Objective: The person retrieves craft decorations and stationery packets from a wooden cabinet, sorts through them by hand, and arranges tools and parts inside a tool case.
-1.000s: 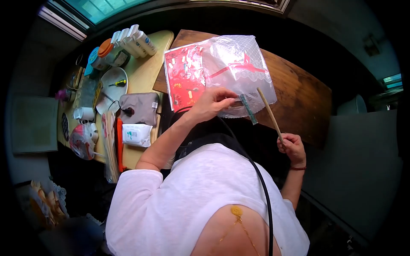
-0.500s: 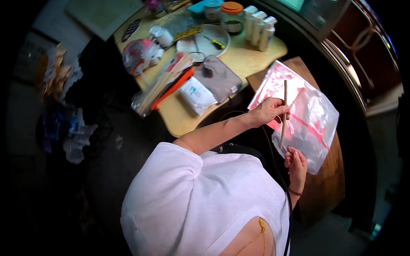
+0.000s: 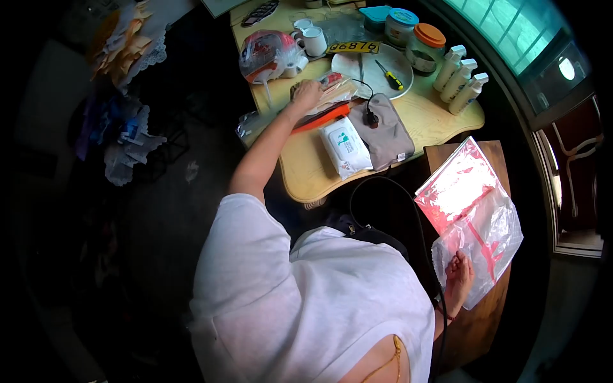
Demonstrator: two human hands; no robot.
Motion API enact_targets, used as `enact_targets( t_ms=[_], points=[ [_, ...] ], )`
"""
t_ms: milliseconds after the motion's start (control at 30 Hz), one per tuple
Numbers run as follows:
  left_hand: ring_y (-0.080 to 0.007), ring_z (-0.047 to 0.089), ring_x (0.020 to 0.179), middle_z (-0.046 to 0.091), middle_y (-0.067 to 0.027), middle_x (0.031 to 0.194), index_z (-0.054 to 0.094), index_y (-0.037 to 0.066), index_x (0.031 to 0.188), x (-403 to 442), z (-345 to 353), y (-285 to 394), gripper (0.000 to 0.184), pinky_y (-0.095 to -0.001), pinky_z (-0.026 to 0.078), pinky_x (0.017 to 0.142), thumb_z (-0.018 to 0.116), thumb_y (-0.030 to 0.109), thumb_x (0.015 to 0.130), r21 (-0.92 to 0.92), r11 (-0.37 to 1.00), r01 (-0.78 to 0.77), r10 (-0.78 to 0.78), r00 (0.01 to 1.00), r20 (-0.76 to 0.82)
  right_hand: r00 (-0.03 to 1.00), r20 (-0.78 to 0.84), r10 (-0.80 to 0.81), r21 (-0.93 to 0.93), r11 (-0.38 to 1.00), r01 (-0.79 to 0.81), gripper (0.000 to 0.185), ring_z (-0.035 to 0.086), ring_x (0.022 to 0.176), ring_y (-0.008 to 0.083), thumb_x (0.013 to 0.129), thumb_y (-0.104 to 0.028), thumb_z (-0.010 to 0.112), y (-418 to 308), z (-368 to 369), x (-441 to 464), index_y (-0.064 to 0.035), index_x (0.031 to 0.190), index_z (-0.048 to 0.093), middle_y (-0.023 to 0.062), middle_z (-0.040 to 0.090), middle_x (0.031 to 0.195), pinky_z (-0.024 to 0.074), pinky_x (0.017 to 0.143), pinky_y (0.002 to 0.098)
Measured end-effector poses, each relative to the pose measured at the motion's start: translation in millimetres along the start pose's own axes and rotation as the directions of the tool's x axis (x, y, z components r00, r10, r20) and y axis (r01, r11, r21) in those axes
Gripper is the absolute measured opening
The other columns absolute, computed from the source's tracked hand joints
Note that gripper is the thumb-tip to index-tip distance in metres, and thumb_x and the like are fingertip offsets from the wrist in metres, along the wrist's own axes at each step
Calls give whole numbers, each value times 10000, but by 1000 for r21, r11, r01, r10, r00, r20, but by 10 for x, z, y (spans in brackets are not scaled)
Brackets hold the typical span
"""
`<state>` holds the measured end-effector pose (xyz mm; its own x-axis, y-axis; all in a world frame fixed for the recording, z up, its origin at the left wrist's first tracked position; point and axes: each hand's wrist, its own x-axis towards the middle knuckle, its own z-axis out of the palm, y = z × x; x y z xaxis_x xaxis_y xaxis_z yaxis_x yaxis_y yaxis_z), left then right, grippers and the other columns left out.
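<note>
- The left hand (image 3: pixel 306 94) has swung from above the plastic bag (image 3: pixel 490 241) to the wrapped sticks (image 3: pixel 333 96) on the pale table (image 3: pixel 300 167).
- Left arm reaches out nearly straight, back of the hand up; its fingertips are hidden, so I can't tell their grip.
- Right hand (image 3: pixel 461 273), forearm bent, is by the bag's near edge, fingers loosely curled; any pinch is unclear.

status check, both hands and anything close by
Left hand on the plastic-wrapped bundle; right hand at the clear plastic bag; orange strip right beside the bundle.
</note>
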<state>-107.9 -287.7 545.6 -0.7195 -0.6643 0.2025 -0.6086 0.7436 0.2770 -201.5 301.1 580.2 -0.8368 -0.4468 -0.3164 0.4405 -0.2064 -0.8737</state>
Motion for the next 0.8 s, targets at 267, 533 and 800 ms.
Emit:
enact_targets(
  t_ms=[267, 533, 800],
  points=[
    [-372, 544, 924, 582, -213, 971, 579, -19, 967, 595, 205, 768, 323, -453, 422, 824, 613, 241, 779, -85, 958, -274, 266, 960, -91, 973, -230, -18, -78, 997, 0, 238, 481, 585, 59, 888, -160, 544, 34, -105, -311, 61, 969, 583, 37, 572, 740, 377, 508, 165],
    [-303, 334, 1224, 388, -143, 1278, 399, 105, 1266, -1891, 426, 3783, 756, -563, 274, 959, 729, 357, 635, -485, 40, -874, 990, 101, -101, 859, -453, -239, -815, 502, -289, 275, 596, 720, 359, 778, -241, 567, 403, -552, -568, 24, 767, 637, 206, 605, 705, 463, 666, 407],
    [-277, 456, 1071, 429, -156, 1231, 499, 52, 1120, -2528, 1196, 4507, 437, -523, 399, 797, 580, 218, 724, -153, -46, -987, 997, -37, -64, 801, -483, -353, -616, 787, -25, 224, 608, 700, 158, 803, -120, 560, 495, -959, -655, 2, 976, 629, 106, 653, 827, 477, 642, 283]
  ],
)
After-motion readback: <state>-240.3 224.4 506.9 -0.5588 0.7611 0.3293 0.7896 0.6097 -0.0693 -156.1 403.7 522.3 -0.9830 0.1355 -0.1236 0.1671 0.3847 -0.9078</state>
